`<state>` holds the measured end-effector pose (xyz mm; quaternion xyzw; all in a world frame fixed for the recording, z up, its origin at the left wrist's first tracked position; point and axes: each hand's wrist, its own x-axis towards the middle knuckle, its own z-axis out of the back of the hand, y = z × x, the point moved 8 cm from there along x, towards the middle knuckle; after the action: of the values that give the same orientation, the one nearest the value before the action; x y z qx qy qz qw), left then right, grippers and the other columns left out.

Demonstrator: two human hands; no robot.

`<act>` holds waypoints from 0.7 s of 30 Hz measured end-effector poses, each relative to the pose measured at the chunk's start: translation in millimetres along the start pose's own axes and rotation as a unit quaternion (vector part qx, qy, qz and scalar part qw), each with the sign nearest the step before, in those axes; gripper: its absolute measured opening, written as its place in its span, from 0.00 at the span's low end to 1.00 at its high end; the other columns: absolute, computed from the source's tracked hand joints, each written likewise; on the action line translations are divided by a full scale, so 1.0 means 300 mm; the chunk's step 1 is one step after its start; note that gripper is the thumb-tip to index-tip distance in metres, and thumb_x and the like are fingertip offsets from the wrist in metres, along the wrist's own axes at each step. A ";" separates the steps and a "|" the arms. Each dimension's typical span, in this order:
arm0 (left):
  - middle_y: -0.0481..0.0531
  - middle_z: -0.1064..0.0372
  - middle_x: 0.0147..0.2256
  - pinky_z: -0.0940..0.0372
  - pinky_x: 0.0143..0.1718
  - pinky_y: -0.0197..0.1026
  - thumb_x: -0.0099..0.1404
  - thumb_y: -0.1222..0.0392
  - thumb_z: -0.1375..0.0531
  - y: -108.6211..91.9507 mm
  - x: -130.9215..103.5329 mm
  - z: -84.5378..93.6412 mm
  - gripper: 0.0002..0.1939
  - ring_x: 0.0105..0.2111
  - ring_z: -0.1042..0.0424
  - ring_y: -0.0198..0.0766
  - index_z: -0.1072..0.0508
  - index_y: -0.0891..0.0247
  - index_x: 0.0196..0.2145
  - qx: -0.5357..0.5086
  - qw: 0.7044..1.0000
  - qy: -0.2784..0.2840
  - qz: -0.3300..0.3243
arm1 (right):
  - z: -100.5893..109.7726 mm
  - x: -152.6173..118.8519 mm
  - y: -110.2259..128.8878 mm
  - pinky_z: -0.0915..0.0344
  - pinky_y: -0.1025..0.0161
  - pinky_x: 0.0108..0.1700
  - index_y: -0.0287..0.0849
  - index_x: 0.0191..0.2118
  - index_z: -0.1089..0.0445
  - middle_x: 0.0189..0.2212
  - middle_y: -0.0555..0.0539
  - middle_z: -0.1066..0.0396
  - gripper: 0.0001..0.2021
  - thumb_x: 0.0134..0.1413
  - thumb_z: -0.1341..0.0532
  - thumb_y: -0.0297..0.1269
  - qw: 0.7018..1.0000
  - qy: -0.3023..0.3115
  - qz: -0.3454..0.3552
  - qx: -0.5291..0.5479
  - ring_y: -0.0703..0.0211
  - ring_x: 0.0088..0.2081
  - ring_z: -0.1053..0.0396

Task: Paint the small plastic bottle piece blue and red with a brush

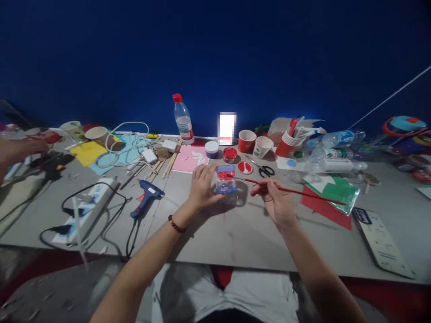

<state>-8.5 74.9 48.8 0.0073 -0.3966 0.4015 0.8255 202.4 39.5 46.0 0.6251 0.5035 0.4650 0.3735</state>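
My left hand (203, 186), with a beaded bracelet on its wrist, grips a small clear and blue plastic container (226, 185) from its left side. Red paint covers part of the container's upper surface. In my right hand (274, 199) a long red paintbrush (303, 194) is pinched near its front, its tip touching the painted area. Just behind the container stand an open jar of red paint (230, 154) and its red-smeared lid (245, 168).
Black scissors (266, 171) and paper cups (247, 141) stand behind my right hand. A blue glue gun (147, 197) and a power strip (88, 211) lie left, a phone (384, 242) right. Another person's hand (23, 150) is at far left.
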 end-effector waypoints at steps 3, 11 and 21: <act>0.65 0.33 0.56 0.43 0.57 0.59 0.53 0.42 0.35 0.004 -0.003 -0.004 0.46 0.54 0.36 0.59 0.42 0.64 0.64 -0.006 1.000 -0.004 -0.004 | 0.006 -0.005 -0.031 0.24 0.58 0.36 0.47 0.36 0.24 0.25 0.51 0.22 0.13 0.56 0.33 0.51 1.000 -0.016 -0.010 -0.010 0.58 0.30 0.23; 0.65 0.33 0.57 0.43 0.57 0.60 0.55 0.42 0.37 0.005 -0.006 -0.016 0.45 0.55 0.36 0.59 0.43 0.64 0.65 0.009 1.000 0.003 -0.004 | 0.036 -0.003 -0.056 0.21 0.53 0.37 0.46 0.33 0.23 0.24 0.50 0.22 0.17 0.54 0.34 0.55 0.999 -0.039 -0.019 -0.019 0.55 0.28 0.22; 0.65 0.33 0.55 0.43 0.58 0.60 0.56 0.39 0.37 -0.018 -0.006 -0.018 0.42 0.54 0.36 0.59 0.38 0.63 0.63 0.012 1.000 0.002 -0.003 | 0.024 -0.031 -0.026 0.20 0.54 0.37 0.44 0.33 0.22 0.25 0.48 0.20 0.15 0.59 0.36 0.51 0.993 -0.063 0.027 -0.096 0.53 0.29 0.20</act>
<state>-2.2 71.7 45.5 0.0172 -0.3903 0.4035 0.8274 206.6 32.0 34.7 0.6279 0.4147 0.4806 0.4502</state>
